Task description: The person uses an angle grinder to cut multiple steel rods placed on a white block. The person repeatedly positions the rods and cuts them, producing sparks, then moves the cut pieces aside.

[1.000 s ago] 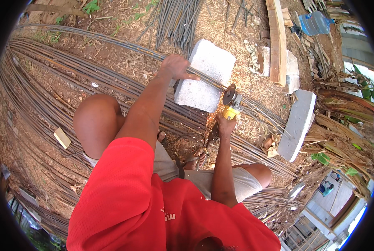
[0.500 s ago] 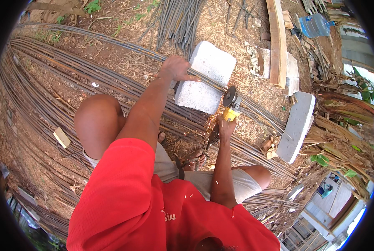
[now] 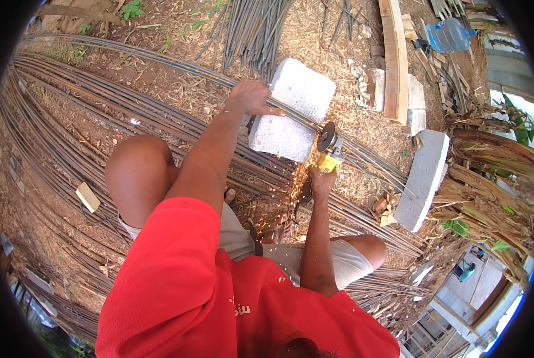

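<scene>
My left hand (image 3: 250, 98) is closed around a thin bundle of steel rods (image 3: 210, 74), which lies across a white concrete block (image 3: 303, 88). Just right of the block, my right hand (image 3: 323, 181) grips a yellow angle grinder (image 3: 329, 161) from below. Its dark disc (image 3: 326, 137) meets the rods, and orange sparks (image 3: 298, 179) spray down toward my feet. The rods' right ends reach a grey slab (image 3: 423, 179). My fingers partly hide the grinder's body.
Many long steel rods (image 3: 123, 107) run over the ground beneath and left of me. Shorter rods (image 3: 256, 33) are piled ahead. A wooden plank (image 3: 396, 65) rests on blocks at the right, near a blue water bottle (image 3: 449, 36). Dry leaves litter the soil.
The spray of sparks has grown thicker and reaches further toward my feet. The grinder has shifted very slightly left; my left hand stays in place on the rods.
</scene>
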`<state>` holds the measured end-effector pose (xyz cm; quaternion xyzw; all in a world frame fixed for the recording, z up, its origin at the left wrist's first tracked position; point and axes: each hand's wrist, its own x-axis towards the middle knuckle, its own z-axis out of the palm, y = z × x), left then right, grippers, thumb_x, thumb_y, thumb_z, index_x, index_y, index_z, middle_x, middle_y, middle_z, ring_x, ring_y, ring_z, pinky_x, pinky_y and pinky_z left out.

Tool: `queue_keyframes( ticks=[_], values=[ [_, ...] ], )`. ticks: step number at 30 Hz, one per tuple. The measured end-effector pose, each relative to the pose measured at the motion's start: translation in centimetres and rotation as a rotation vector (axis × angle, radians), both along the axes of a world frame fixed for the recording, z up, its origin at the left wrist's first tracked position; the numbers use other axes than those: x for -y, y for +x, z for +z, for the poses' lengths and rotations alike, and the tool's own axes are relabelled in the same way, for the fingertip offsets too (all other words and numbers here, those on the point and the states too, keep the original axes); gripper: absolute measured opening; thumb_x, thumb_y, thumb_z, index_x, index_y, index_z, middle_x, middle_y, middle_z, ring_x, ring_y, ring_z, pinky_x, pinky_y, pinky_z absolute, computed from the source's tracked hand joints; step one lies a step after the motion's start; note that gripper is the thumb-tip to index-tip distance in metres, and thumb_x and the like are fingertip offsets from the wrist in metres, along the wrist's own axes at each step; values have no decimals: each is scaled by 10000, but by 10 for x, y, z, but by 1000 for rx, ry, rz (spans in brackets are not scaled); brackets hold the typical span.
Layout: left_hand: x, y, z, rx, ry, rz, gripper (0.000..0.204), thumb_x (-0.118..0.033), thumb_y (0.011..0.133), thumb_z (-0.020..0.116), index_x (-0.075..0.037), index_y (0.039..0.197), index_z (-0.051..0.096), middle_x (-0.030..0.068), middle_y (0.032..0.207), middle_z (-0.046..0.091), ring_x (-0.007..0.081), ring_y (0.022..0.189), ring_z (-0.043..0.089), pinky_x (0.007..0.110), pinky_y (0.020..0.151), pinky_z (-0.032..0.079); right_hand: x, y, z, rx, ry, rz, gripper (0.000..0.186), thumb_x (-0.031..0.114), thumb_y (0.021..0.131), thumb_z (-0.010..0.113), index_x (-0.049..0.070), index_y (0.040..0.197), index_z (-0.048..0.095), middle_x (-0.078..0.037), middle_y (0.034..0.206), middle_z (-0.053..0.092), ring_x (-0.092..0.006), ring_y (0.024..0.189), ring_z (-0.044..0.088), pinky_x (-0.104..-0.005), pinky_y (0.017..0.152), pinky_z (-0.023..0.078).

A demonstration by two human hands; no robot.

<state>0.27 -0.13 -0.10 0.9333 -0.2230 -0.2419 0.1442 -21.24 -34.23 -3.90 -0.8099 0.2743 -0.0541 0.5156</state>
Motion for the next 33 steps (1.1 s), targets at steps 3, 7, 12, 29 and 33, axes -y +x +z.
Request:
queue_keyframes(
  ticks=[3,7,12,29,33],
  values=[
    [0,0,0,-9,-6,2,1101,-1074,798,521,-47,1023,846,200,940,804,364,998,795,522,946,609,3,-2,0,-120,49,-10,422,38,796,854,-6,1175,673,-43,933,724,-152,755,654,-338,683,548],
    [0,-1,0,-2,-12,10,1097,-1076,790,527,-49,1002,848,201,931,804,368,986,797,515,929,614,2,-1,2,-234,-33,-43,463,57,780,864,-11,1198,678,-66,966,740,-169,801,675,-350,725,568],
    [0,0,-3,12,-2,5,1090,-1082,784,522,-55,957,845,195,897,795,357,967,797,506,907,617,-3,-1,3,-69,47,-42,349,2,819,853,4,1112,664,-28,875,709,-120,667,626,-297,596,512],
    [-2,-1,-16,76,-31,-25,1085,-1083,800,499,-52,896,822,154,790,754,324,846,783,500,854,615,-2,-12,4,-210,38,-70,391,70,776,872,-26,1110,693,-91,927,755,-187,783,724,-361,698,590],
    [-2,0,-13,50,-30,-18,1085,-1083,799,503,-50,894,820,152,784,750,328,823,782,496,837,619,0,-2,35,-110,223,-205,335,19,790,830,-16,1080,666,-69,896,711,-170,731,690,-332,647,568]
  ],
)
